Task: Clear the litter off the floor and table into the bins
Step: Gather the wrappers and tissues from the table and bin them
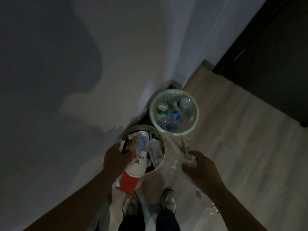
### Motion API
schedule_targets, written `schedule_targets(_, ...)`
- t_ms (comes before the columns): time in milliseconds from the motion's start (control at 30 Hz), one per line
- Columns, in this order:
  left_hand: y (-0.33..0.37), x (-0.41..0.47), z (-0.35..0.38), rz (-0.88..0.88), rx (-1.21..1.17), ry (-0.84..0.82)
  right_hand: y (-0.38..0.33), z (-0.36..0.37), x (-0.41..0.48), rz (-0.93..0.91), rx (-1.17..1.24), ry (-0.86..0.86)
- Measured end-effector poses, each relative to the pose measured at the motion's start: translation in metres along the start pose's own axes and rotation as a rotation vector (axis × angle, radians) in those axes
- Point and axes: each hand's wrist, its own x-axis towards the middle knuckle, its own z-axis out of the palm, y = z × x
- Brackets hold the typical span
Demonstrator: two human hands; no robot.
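Bottles (174, 116) were already binned beside the litter bin (164, 147); over it a cup (135, 167) was gripped by the left hand (115, 158), plastic (188, 157) beside it by the right hand (200, 170), neither yet dropped.

A white-and-red paper cup (135, 166) is gripped by the left hand (115, 158) over the near rim of a litter-filled round bin (164, 145). In the right hand (200, 169), crumpled clear plastic (188, 158) is pinched. Beyond both hands, a white bin (197, 112) is seen holding plastic bottles (174, 116).
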Motion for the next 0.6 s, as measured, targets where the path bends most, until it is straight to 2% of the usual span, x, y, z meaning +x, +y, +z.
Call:
schedule_targets(300, -0.021, 0.083, 0.060, 0.094, 0.112, 0.048, 0.039, 0.046, 0.077, -0.043, -0.064, 0.001)
schedule_targets(600, -0.031, 0.130, 0.101, 0.213, 0.148, 0.057, 0.067, 0.069, 0.110, -0.029, -0.013, -0.026)
